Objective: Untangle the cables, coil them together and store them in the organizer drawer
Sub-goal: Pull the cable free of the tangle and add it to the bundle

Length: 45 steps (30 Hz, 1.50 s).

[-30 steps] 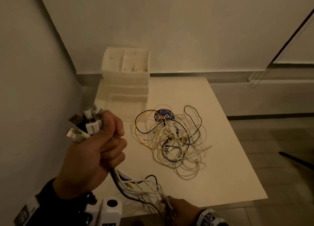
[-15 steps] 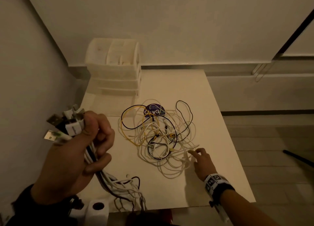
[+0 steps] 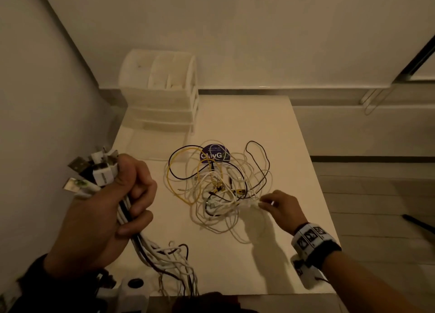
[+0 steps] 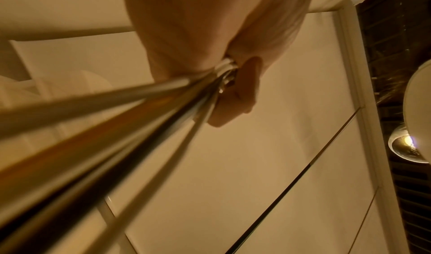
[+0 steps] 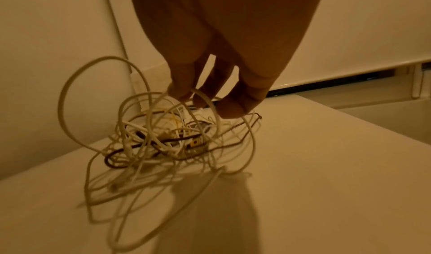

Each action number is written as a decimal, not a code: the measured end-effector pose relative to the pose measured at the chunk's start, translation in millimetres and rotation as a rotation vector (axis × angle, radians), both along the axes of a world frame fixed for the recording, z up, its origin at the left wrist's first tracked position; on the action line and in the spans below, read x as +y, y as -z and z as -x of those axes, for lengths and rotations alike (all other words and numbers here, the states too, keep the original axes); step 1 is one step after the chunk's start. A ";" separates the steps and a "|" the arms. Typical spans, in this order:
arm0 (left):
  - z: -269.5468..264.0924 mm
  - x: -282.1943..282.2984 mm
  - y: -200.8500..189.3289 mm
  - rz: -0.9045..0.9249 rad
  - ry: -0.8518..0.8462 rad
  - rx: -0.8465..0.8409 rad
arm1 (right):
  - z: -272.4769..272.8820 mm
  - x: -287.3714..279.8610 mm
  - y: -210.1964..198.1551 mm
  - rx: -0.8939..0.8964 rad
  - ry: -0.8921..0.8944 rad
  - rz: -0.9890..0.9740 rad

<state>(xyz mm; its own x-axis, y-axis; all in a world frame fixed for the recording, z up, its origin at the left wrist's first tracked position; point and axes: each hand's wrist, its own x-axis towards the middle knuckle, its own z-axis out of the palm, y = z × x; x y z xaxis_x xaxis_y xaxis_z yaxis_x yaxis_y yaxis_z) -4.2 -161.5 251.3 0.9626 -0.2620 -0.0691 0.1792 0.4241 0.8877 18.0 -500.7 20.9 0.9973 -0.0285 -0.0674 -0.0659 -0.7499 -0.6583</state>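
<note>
My left hand (image 3: 113,204) grips a bundle of cables (image 3: 98,171) near their USB plugs, raised at the table's left; the loose ends (image 3: 171,261) trail down past the near edge. The left wrist view shows those cables (image 4: 130,114) running out of the fist (image 4: 210,36). A tangle of white, black and yellow cables (image 3: 219,185) lies mid-table. My right hand (image 3: 277,206) pinches a white cable (image 3: 249,204) at the tangle's right edge; in the right wrist view the fingers (image 5: 224,84) lift white loops (image 5: 144,132) off the table. The white organizer (image 3: 162,93) stands at the back left.
A round purple sticker (image 3: 213,154) lies under the tangle's far side. The white table (image 3: 270,254) sits in a corner, walls at left and back; tiled floor (image 3: 376,206) drops off to the right. A white device (image 3: 131,286) sits at the near left edge.
My right hand came up from the near edge, reached the tangle's right side and now pinches a white cable there. The left hand kept its grip on the bundle.
</note>
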 end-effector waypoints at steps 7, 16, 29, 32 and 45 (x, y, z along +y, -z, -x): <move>-6.1 -8.1 -1.3 -0.014 0.017 0.007 | -30.5 16.7 9.4 0.137 0.369 0.021; -7.8 11.7 -2.4 -0.002 -0.012 0.032 | -14.1 77.1 48.3 0.593 0.859 -0.188; -14.4 40.6 3.3 -0.001 -0.007 0.046 | -52.2 69.1 -192.9 0.231 0.318 -0.513; -20.9 37.1 3.2 -0.023 0.003 0.035 | -59.1 82.2 -267.9 0.019 0.212 -0.329; -32.4 42.5 -5.9 -0.099 0.027 0.010 | -84.7 82.4 -290.4 -0.234 0.326 0.380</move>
<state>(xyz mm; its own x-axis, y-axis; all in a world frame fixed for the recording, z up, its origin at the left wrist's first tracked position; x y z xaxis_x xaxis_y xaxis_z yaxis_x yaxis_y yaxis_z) 28.2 -119.0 257.2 0.9544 -0.2794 -0.1054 0.1983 0.3291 0.9233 102.7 -418.3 311.3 0.9197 -0.3176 0.2306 -0.2188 -0.9027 -0.3706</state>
